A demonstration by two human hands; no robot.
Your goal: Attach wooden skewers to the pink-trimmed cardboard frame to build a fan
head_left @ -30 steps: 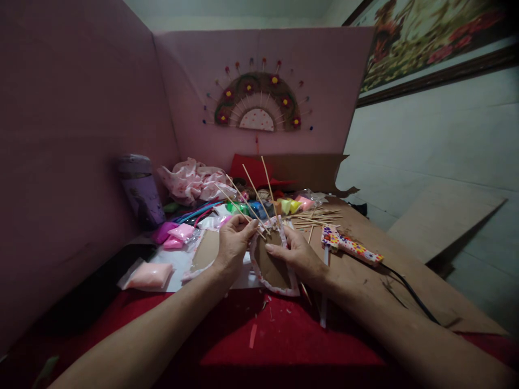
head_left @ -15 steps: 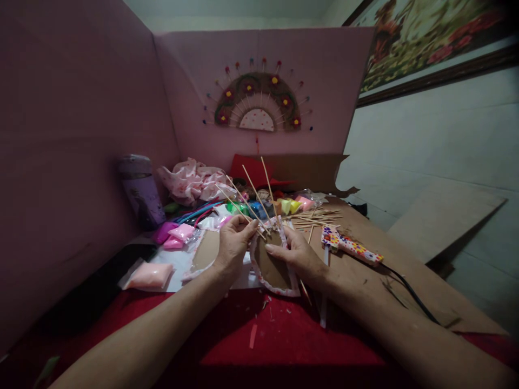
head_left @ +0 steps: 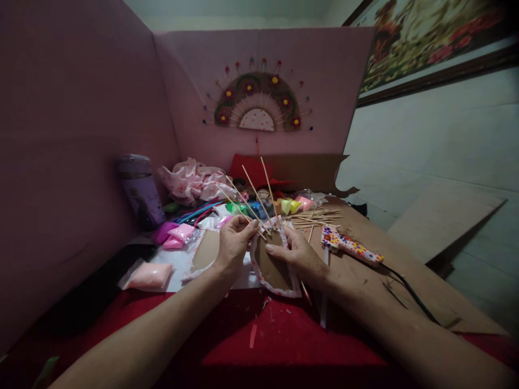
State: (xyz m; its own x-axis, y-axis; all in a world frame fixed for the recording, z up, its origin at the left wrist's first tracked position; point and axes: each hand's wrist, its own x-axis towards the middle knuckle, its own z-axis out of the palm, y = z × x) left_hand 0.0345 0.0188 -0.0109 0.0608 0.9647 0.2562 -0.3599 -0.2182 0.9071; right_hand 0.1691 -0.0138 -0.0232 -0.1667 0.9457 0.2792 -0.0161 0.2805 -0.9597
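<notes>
A half-round cardboard piece (head_left: 273,266), edged with pale patterned cloth, is held upright over the red cloth. Several thin wooden sticks fan out from its upper edge. My left hand (head_left: 235,246) pinches the lowest wooden stick (head_left: 233,201) between thumb and fingers, its end against the cardboard. My right hand (head_left: 302,254) grips the cardboard's right side, thumb on its face and the fingers behind it, partly hidden. Behind my left hand lies a second cloth-edged cardboard piece (head_left: 206,249).
To the right, a flowered glue gun (head_left: 351,246) rests on cardboard, its cord running toward me. Loose sticks (head_left: 316,218) lie behind my right hand. Packets of coloured clay (head_left: 150,274), crumpled cloth (head_left: 194,181) and a purple tumbler (head_left: 141,192) stand left. A stick fan (head_left: 257,102) hangs on the pink panel.
</notes>
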